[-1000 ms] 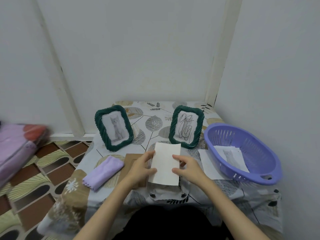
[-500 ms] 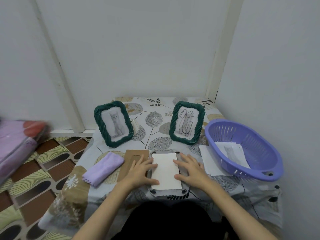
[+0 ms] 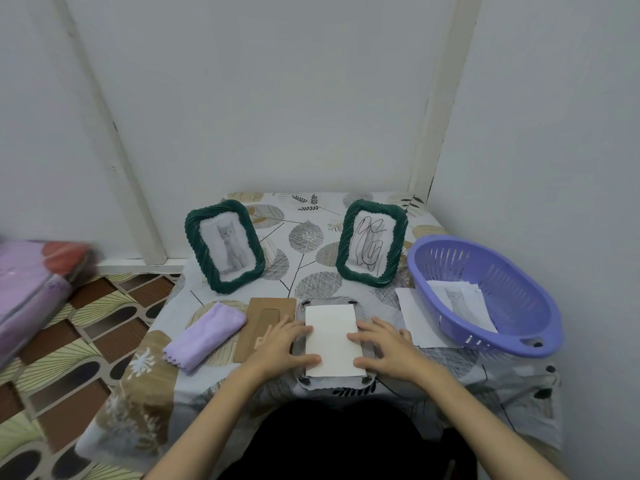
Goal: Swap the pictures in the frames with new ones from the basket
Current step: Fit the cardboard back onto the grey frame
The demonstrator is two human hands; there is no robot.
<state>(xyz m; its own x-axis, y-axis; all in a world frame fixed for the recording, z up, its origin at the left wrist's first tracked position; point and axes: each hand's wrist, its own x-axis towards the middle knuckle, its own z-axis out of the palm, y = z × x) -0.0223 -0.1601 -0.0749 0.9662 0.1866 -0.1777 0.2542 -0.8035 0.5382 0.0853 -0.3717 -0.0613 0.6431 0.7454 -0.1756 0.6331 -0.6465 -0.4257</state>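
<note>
— Counting frames, how many do you get?

— Three. Two green rope-textured frames stand upright: the cat frame (image 3: pixel 225 246) at eleven o'clock on the bench (image 3: pixel 304 237), the scribble frame (image 3: pixel 371 243) at one o'clock. A third frame (image 3: pixel 333 342) lies face down at six o'clock, grey ribbed rim showing, a black clip at each corner.

— And the picture?

— A plain white paper rectangle (image 3: pixel 330 340) lies flat in that frame's back. The left hand (image 3: pixel 277 348) and right hand (image 3: pixel 388 348) rest on its side edges, fingers spread and straight, pressing rather than pinching.

— What else?

— One brown cardboard backing (image 3: pixel 259 317) with a cut-out stand at nine o'clock, just beside the frame; one folded lilac cloth (image 3: pixel 204 336), soft with a scalloped edge, farther left. At three o'clock, one oval slotted purple plastic basket (image 3: pixel 502 271) holds cat prints (image 3: pixel 460 304); a white sheet (image 3: pixel 415 317) pokes out beneath it.
</note>
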